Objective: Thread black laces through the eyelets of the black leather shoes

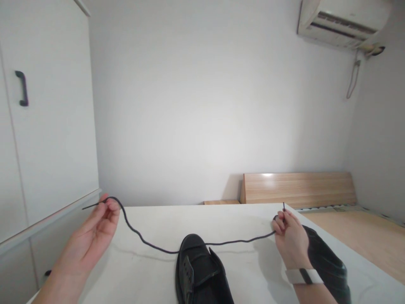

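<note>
"Since both hands are on the black lace (234,242), how does it lie against the shoe (193,240)?"

"It crosses over the shoe's front, close to the front ends of the side flaps (188,272), and runs out both ways, drooping on the shoe's left and straighter on its right. The shoe sits on the white table (145,274), toe pointing away from the wearer."

"And the grip at each end?"

"Well to the left of the shoe, the left hand (99,223) pinches the lace between thumb and fingertips, other fingers loosely curled. Well to the shoe's right, the right hand (291,236) is bunched tighter round the other end, its tip standing up. Past that hand, farther right of the shoe, lies a dark object (329,259); I can't tell what it is."

"How far along would you call it?"

"Early, I'd judge. An end is out on each side of the shoe. Whether the lace is threaded into either flap, I can't make out. The flaps stand apart, no crossings climb between them and no knot shows, so most of the lacing seems left."
</note>
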Demonstrator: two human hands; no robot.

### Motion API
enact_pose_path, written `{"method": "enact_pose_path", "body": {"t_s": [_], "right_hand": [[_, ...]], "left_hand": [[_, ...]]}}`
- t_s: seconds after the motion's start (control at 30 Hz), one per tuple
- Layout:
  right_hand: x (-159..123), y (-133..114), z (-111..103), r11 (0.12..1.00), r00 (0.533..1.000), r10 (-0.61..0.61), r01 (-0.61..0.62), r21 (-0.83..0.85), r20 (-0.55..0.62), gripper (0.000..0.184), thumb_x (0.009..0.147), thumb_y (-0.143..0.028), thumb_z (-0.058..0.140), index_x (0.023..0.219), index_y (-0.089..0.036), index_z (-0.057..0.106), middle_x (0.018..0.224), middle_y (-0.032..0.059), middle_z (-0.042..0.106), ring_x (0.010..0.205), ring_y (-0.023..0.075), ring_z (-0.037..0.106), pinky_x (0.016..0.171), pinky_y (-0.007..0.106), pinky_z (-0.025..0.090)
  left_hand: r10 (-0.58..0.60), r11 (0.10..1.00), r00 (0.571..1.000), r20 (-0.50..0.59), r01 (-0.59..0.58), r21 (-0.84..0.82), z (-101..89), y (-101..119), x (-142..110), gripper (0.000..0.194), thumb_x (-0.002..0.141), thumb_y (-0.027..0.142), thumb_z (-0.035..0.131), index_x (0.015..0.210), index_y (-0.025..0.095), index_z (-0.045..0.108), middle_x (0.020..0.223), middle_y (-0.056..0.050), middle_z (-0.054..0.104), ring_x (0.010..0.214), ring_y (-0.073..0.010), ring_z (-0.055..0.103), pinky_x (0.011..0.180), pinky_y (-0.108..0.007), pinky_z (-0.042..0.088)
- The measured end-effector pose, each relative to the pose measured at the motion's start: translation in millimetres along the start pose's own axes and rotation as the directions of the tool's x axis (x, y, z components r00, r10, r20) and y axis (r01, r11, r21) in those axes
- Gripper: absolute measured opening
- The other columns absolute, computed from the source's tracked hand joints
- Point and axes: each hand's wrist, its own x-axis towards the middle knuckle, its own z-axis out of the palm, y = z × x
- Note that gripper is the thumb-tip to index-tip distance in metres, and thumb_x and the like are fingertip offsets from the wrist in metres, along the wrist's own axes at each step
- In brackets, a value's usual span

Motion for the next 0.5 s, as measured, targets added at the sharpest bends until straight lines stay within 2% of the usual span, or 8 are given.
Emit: {"method": "enact_pose_path", "body": {"t_s": [0.13, 0.2, 0.27, 0.3, 0.33, 0.37, 0.43, 0.5], "right_hand": [[-3, -5, -1, 0.996, 0.999, -0.003, 0.007, -0.090, 0.043, 0.035, 0.060, -0.030, 0.083, 0.082, -0.021, 0.057, 0.059, -0.0082, 0.052, 0.041, 0.0033, 0.033, 0.033, 0.012, 0.026], [-13, 0, 6, 0.986, 0.988, 0.076, -0.055, -0.155, 0.133, 0.038, 0.062, -0.036, 0.086, 0.083, -0.020, 0.058, 0.058, -0.0092, 0.048, 0.041, 0.0025, 0.030, 0.035, 0.012, 0.024], [-28, 9, 15, 0.958, 0.943, 0.211, -0.147, -0.245, 0.258, 0.039, 0.065, -0.040, 0.086, 0.081, -0.019, 0.058, 0.057, -0.0105, 0.041, 0.042, 0.0018, 0.025, 0.036, 0.013, 0.021], [-38, 14, 19, 0.933, 0.900, 0.292, -0.194, -0.301, 0.323, 0.039, 0.067, -0.042, 0.086, 0.080, -0.018, 0.058, 0.057, -0.0111, 0.037, 0.042, 0.0016, 0.023, 0.036, 0.014, 0.018], [-47, 19, 24, 0.902, 0.844, 0.375, -0.236, -0.362, 0.383, 0.039, 0.069, -0.044, 0.085, 0.078, -0.018, 0.058, 0.057, -0.0115, 0.034, 0.042, 0.0015, 0.021, 0.037, 0.015, 0.016], [-57, 24, 27, 0.866, 0.780, 0.453, -0.268, -0.423, 0.432, 0.040, 0.070, -0.046, 0.084, 0.077, -0.017, 0.058, 0.056, -0.0118, 0.032, 0.042, 0.0014, 0.019, 0.037, 0.016, 0.014], [-73, 31, 32, 0.789, 0.648, 0.581, -0.300, -0.536, 0.493, 0.041, 0.071, -0.049, 0.083, 0.077, -0.017, 0.059, 0.055, -0.0122, 0.031, 0.041, 0.0014, 0.017, 0.038, 0.017, 0.011], [-83, 36, 33, 0.723, 0.541, 0.665, -0.295, -0.624, 0.514, 0.042, 0.071, -0.052, 0.082, 0.078, -0.016, 0.060, 0.054, -0.0122, 0.031, 0.040, 0.0015, 0.019, 0.038, 0.018, 0.011]], "left_hand": [[0.041, 0.993, 0.999, 0.032, -0.044, 0.107, -22.5, -5, 16, 0.042, 0.102, 0.006, 0.034, 0.083, 0.015, 0.070, 0.069, 0.001, 0.065, 0.064, -0.0067, 0.065, 0.065, -0.013, 0.061], [0.021, 0.983, 0.998, 0.067, -0.033, 0.180, -29.2, -13, 15, 0.030, 0.097, 0.010, 0.048, 0.078, 0.013, 0.071, 0.076, -0.003, 0.070, 0.074, -0.0117, 0.068, 0.072, -0.021, 0.062], [-0.051, 0.963, 0.990, 0.129, 0.014, 0.270, -31.7, -25, 5, 0.012, 0.087, 0.015, 0.066, 0.078, 0.011, 0.073, 0.080, -0.007, 0.073, 0.078, -0.0172, 0.068, 0.073, -0.026, 0.061], [-0.113, 0.935, 0.978, 0.178, 0.044, 0.352, -31.9, -32, -2, 0.008, 0.082, 0.018, 0.073, 0.083, 0.010, 0.074, 0.078, -0.007, 0.072, 0.074, -0.0175, 0.067, 0.068, -0.026, 0.059], [-0.186, 0.889, 0.957, 0.224, 0.067, 0.453, -31.7, -41, -9, 0.016, 0.079, 0.022, 0.078, 0.089, 0.010, 0.075, 0.074, -0.005, 0.070, 0.065, -0.0154, 0.063, 0.059, -0.023, 0.054], [-0.272, 0.805, 0.921, 0.277, 0.060, 0.591, -31.4, -49, -17, 0.024, 0.079, 0.028, 0.079, 0.097, 0.013, 0.074, 0.069, -0.002, 0.067, 0.057, -0.0119, 0.056, 0.051, -0.020, 0.046], [-0.403, 0.598, 0.847, 0.345, -0.042, 0.801, -31.4, -66, -31, 0.030, 0.081, 0.039, 0.075, 0.101, 0.016, 0.073, 0.064, 0.002, 0.061, 0.052, -0.0096, 0.046, 0.049, -0.021, 0.034], [-0.486, 0.417, 0.788, 0.379, -0.172, 0.893, -32.2, -80, -41, 0.029, 0.084, 0.043, 0.067, 0.091, 0.015, 0.075, 0.065, 0.001, 0.060, 0.059, -0.0124, 0.049, 0.056, -0.023, 0.034]]}}
